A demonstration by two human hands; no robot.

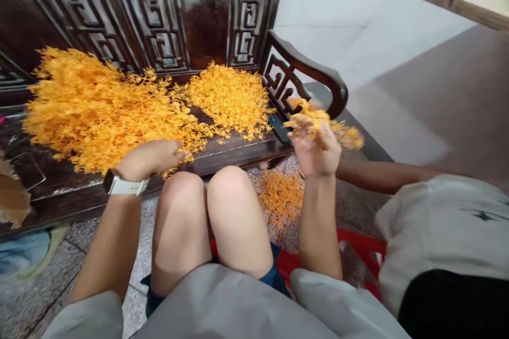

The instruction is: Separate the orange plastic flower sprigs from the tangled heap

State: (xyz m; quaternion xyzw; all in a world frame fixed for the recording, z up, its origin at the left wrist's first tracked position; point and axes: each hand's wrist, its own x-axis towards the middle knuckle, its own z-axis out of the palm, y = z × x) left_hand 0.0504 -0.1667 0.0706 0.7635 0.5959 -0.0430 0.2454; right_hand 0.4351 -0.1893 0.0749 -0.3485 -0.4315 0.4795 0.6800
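Observation:
My left hand, with a white-banded watch on the wrist, lies low over the front edge of a large heap of yellow-orange flower-like sprigs. Its fingers reach out to the right; their undersides are hidden. Raised beside the bench's armrest, my right hand grips a small bunch of the same orange sprigs. Part of that bunch is smeared by motion. A second, smaller heap of orange pieces sits on the bench between my hands, toward the carved back.
The dark carved wooden bench has a curved armrest. A dark flat object lies by the armrest. Orange bits cover the floor near my knees. Another person's sleeve and arm are close on my right, near a red stool.

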